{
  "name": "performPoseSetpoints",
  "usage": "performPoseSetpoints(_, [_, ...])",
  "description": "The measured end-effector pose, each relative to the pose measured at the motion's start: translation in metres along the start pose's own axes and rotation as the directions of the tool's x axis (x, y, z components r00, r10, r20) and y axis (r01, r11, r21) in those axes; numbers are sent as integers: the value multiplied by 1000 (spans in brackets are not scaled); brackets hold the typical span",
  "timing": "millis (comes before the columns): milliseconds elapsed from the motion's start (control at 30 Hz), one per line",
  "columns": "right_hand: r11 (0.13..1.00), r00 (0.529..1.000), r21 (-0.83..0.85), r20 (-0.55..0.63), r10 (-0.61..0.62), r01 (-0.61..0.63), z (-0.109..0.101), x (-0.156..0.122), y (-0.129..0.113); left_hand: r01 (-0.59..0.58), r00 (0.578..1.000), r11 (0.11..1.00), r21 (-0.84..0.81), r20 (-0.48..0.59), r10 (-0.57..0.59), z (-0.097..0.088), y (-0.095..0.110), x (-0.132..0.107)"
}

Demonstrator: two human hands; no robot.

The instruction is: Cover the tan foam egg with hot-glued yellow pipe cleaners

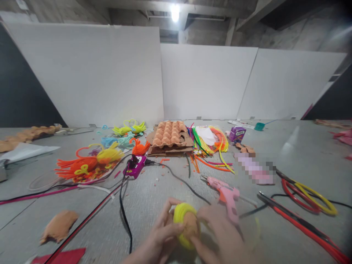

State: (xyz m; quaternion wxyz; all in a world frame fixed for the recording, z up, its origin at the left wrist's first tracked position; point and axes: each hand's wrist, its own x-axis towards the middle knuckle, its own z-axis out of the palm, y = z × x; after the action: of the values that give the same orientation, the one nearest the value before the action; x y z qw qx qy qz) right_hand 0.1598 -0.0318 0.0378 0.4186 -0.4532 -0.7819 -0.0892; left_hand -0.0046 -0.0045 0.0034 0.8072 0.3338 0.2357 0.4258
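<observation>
Your left hand (162,229) and right hand (217,234) clench their fingers around a tan egg-tray cup (190,225) wound with yellow pipe cleaner (180,216); a pink glue gun (225,196) lies just beyond your right fingers.

So the piece in play is a tan egg-carton cup (190,226), molded pulp by the look of it, with a fuzzy yellow pipe cleaner (179,214) coiled around it in fat loops; the coil sits on the outside like a collar, and the tan middle pokes out through it; the left hand (162,229) is pressed against its left side, fingers curled in over the yellow; the right hand (217,234) cups the other side, fingertips (194,240) down near the bottom of the coil; the whole thing's pinched between both hands, and it's a bit blurry, tbh.
</observation>
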Motion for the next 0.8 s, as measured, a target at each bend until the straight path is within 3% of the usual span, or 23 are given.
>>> performPoseSetpoints(167, [996, 999, 93, -54, 1, 4, 4, -3, 3, -14, 998, 999, -32, 55, 16, -1, 0, 0])
performPoseSetpoints(333, [995, 996, 81, -72, -52, 58, 11, -9, 7, -21, 996, 999, -49, 91, 25, -4, 0, -1])
performPoseSetpoints(533, [972, 976, -121, -61, -208, 199, 3, -3, 11, -63, 993, 998, 7, 96, 62, -4, 1, 4])
performPoseSetpoints(633, [970, 972, -116, -81, -222, 212, -1, 2, 12, -70, 994, 998, 5, 90, 69, -3, 2, 5])
performPoseSetpoints(800, [969, 978, -140, -18, -206, 202, -5, 3, 6, -63, 994, 998, -19, 87, 64, -3, 2, 3])
